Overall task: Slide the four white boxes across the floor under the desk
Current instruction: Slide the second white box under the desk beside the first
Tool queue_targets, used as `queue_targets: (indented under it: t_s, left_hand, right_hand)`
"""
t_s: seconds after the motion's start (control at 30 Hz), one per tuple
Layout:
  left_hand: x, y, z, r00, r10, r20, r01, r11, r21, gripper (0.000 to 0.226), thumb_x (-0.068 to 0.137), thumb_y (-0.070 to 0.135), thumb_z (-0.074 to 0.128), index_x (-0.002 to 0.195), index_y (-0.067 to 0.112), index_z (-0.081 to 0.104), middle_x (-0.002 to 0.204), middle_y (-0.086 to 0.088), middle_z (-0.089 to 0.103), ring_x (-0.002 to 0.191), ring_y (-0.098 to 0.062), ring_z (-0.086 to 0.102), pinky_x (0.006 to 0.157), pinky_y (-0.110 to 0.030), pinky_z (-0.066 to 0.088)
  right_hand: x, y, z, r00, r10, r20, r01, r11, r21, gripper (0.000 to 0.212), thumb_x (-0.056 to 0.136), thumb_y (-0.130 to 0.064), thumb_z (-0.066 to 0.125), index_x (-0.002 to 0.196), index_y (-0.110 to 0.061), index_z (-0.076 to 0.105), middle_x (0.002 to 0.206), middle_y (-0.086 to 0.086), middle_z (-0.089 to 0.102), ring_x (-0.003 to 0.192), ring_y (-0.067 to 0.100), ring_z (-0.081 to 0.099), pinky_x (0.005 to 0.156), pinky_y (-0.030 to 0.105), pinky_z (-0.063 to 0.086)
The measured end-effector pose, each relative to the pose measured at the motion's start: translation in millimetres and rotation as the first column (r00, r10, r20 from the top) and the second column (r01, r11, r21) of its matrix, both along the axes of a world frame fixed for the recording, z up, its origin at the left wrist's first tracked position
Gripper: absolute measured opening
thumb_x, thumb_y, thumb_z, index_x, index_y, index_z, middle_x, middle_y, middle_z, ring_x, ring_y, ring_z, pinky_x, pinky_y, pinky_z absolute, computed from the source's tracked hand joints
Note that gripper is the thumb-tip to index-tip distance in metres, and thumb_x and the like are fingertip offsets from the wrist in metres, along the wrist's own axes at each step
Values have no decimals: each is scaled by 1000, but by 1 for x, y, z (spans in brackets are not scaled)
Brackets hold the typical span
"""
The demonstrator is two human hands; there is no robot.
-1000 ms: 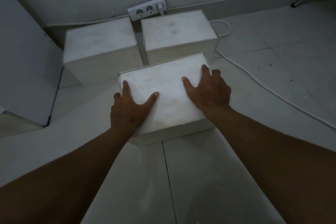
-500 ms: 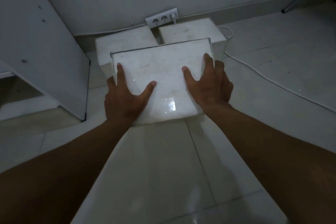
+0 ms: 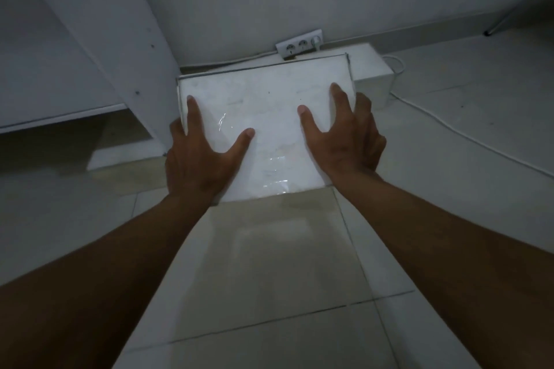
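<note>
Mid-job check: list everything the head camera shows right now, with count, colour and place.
box under the hands: one, white, on the floor at centre, glossy top.
box behind: one visible, white, at the wall, right of the near box; any others are hidden.
socket strip: one, white, at the wall's base behind the boxes, with a plug in its right socket.
cable: one, white, along the floor at right.
desk panel: one, white, upright at left.
floor: pale tiles.
thin leg: one, dark-tipped, top right.
left hand: on the near box's left edge.
right hand: on its right edge.
</note>
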State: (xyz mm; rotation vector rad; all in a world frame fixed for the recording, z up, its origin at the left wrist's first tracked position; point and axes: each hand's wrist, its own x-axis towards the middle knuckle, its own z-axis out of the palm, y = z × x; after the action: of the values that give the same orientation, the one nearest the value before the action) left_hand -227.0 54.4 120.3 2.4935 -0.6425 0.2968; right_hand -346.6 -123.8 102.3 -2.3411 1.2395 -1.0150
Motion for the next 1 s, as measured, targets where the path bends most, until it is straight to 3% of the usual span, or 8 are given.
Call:
queue_targets:
  t_s: [0.27,0.5,0.7,1.0]
  left_hand:
    - [-15,101,46,984,166,63,-168,985,27,110,70,89,44,154,31,4,149,-16,33,123,-39,49,95,-49,46]
    - [-16,184,36,957,291,10,-291,957,1,109,71,88,47,154,31,5,148,-16,34,123,-41,49,98,-50,44]
    - [26,276,23,952,305,7,-305,952,1,108,72,86,48,154,29,6,149,-16,32,122,-42,49,96,-50,45]
    - [122,379,-6,977,208,-41,-207,978,32,109,68,91,45,152,33,6,148,-14,33,122,-43,50,94,-51,46]
  right_hand:
    - [21,79,38,982,169,81,-170,985,12,74,79,-82,42,140,-38,43,140,9,49,117,32,56,85,47,46]
    - [43,154,40,954,298,31,-299,954,11,74,81,-80,41,143,-40,37,143,8,46,120,31,54,86,46,45]
    - [91,241,32,943,334,7,-334,942,12,72,82,-80,40,143,-41,40,142,8,45,121,31,53,88,46,43]
    - [156,352,3,969,236,-72,-234,971,43,72,83,-79,40,143,-39,40,142,8,44,119,30,54,87,47,44]
